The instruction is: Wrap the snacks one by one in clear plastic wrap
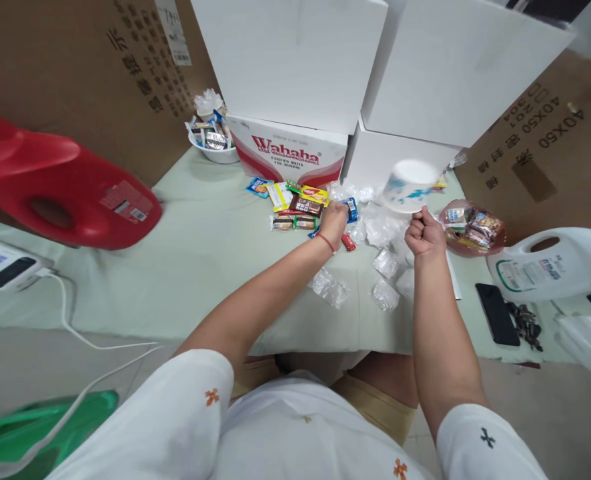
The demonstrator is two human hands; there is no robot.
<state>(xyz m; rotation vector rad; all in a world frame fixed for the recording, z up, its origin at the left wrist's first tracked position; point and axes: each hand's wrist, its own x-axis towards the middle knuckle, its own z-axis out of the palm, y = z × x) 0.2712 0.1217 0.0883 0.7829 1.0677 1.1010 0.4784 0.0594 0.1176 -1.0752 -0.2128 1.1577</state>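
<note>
My right hand [424, 232] pinches the lower edge of a white paper cup [409, 187] with a blue pattern, tilted above the table. Clear plastic wrappers [383, 227] lie below the cup and between my hands. My left hand [333, 225], with a red string at the wrist, is closed at the right end of a pile of wrapped snacks. Its fingertips meet a blue snack packet [351, 209]. Beside it lie a yellow packet [314, 194], a brown packet [307, 205] and a white-and-yellow packet [278, 197]. A small red packet [348, 241] rests just right of my left wrist.
White boxes [295, 60] and a Wahaha carton [288, 153] stand behind. At left are a red jug [70, 180] and a filled white bowl [220, 155]. At right are a reddish bowl of snacks [473, 228], a white jug [560, 263], a phone [496, 313] and keys [525, 327].
</note>
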